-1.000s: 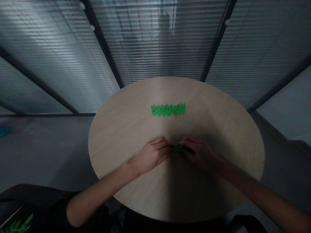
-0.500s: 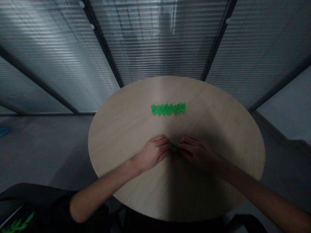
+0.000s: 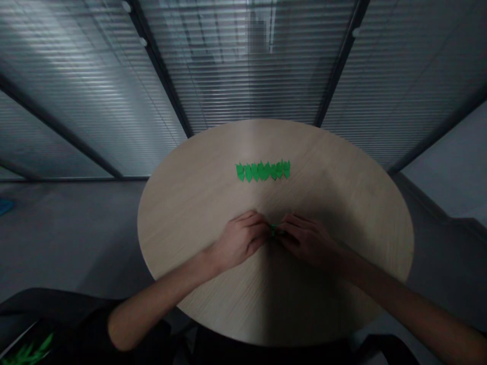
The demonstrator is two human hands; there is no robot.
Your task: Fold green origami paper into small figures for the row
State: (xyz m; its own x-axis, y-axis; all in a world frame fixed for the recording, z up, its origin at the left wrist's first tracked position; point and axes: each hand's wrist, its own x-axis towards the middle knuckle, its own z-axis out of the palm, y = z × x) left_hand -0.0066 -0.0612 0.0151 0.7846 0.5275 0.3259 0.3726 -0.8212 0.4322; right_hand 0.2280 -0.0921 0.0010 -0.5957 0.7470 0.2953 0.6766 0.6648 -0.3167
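Between my two hands, low over the round wooden table (image 3: pixel 182 203), is a small green folded piece (image 3: pixel 273 230) that looks like paper. My left hand (image 3: pixel 245 235) pinches its left side with closed fingertips. The fingers of my right hand (image 3: pixel 304 235) are closed on its right side. Most of the piece is hidden by the fingers, so its shape cannot be made out. Farther back on the table lies a row of several green leaf-shaped pieces (image 3: pixel 263 171), side by side, with pointed tips.
A container with green pieces (image 3: pixel 36 350) is at the lower left, beside a dark chair (image 3: pixel 45 299). Behind the table stands a glass partition with blinds (image 3: pixel 251 91). Part of a blue object (image 3: pixel 5 206) shows on the floor at the far left.
Both hands stay in nearly the same place around the green piece, with slightly less of it showing between the fingertips. The row of green pieces has not moved.
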